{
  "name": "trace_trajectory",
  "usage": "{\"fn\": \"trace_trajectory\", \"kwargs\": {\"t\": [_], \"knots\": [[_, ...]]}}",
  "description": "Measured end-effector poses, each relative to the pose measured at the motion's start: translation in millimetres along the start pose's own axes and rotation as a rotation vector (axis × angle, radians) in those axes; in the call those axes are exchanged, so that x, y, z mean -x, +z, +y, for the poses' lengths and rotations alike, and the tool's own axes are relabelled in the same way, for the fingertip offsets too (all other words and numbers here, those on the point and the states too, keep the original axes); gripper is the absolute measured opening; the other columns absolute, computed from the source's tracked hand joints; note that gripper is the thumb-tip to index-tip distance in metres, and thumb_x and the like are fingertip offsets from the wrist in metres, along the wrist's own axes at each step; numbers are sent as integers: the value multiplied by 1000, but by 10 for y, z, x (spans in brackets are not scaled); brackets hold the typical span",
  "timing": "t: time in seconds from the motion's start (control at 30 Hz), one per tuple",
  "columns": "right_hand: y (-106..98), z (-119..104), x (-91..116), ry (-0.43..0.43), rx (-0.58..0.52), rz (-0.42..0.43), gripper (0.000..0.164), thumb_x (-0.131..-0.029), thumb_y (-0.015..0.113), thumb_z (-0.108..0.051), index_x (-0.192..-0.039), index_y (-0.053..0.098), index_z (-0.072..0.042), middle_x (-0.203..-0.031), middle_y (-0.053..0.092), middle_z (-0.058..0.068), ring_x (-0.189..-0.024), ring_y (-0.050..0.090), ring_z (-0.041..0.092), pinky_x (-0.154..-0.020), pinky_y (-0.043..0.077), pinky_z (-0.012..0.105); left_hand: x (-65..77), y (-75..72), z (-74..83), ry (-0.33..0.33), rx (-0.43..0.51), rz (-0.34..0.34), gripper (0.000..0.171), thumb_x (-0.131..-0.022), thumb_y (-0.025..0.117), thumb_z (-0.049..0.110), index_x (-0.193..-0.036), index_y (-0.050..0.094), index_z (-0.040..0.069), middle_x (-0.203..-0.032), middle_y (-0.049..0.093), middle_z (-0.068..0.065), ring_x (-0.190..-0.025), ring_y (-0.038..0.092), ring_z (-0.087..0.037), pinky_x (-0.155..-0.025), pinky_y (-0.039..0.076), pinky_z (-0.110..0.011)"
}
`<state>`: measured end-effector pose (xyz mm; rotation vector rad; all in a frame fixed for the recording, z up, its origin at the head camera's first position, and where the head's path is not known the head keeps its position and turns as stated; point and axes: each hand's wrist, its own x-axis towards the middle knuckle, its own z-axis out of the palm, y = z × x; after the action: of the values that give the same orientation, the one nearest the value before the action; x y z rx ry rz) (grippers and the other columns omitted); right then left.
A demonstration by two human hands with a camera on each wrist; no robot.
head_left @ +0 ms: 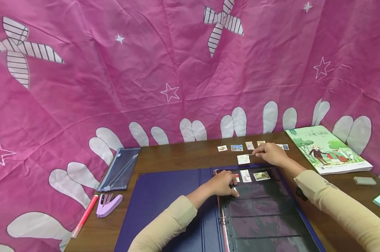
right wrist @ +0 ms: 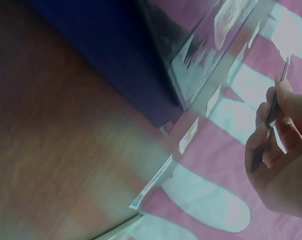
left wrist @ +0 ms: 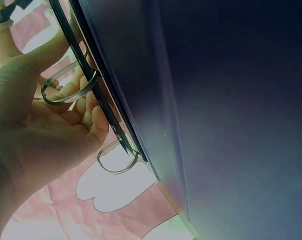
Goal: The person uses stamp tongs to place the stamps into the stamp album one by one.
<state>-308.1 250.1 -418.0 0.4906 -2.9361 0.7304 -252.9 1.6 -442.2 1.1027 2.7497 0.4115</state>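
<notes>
Stamp [head_left: 243, 159] at the tip of tweezers [right wrist: 274, 111], by the far edge of an open blue binder [head_left: 164, 203].
Right hand [head_left: 269, 154]: fingers pinch the tweezers; the stamp appears just beyond the binder's edge, nearer than a row of loose stamps [head_left: 236, 147] on the table [head_left: 174, 154]. Left hand [head_left: 222, 183]: at the black pocket page [head_left: 265, 213], near the ring side, fingers bent, thumb apart; cannot tell whether they pinch the page. Top pocket row: stamps [head_left: 261, 176] beside this hand.
</notes>
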Motion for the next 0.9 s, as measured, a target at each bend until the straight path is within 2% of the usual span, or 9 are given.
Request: {"fn": "trace_trajectory", "kwargs": {"t": [0.1,0.3,0.5,0.63,0.9], "knots": [[20,-59,40,-2,-30,-21,16,-86,60,-10,-96,73,-9,-99,69,11,-75,59,16,-60,41,27,-3,-1,-10,7,23,-3,37,-71,79,37,-93,62,12,-90,58,4,-84,48,-7,-77,40,-16],[93,-111,127,-7,-45,-73,16,-86,61,-11,-95,73,-10,-94,70,8,-81,64,19,-62,45,30,-15,-18,-33,11,114,-13,35,-72,79,33,-91,58,11,-85,58,3,-76,47,-3,-69,39,-13],[196,-131,217,-16,-77,-133,13,-85,63,-12,-92,74,-10,-95,70,8,-79,63,15,-63,46,29,-21,-9,-80,-2,226,3,11,-86,65,16,-92,62,7,-80,63,0,-65,46,1,-66,38,-12],[247,-139,260,-37,-86,-155,12,-84,64,-12,-89,75,-11,-92,71,6,-79,62,12,-65,45,28,-36,7,-90,5,207,36,6,-86,61,10,-84,66,8,-75,65,1,-62,45,2,-67,37,-13],[288,-190,332,-50,-137,-193,12,-83,65,-10,-89,75,-10,-91,72,6,-80,61,11,-66,45,27,-41,-19,-77,23,235,52,9,-85,60,7,-78,66,6,-67,55,6,-57,41,0,-62,34,-12]]}}
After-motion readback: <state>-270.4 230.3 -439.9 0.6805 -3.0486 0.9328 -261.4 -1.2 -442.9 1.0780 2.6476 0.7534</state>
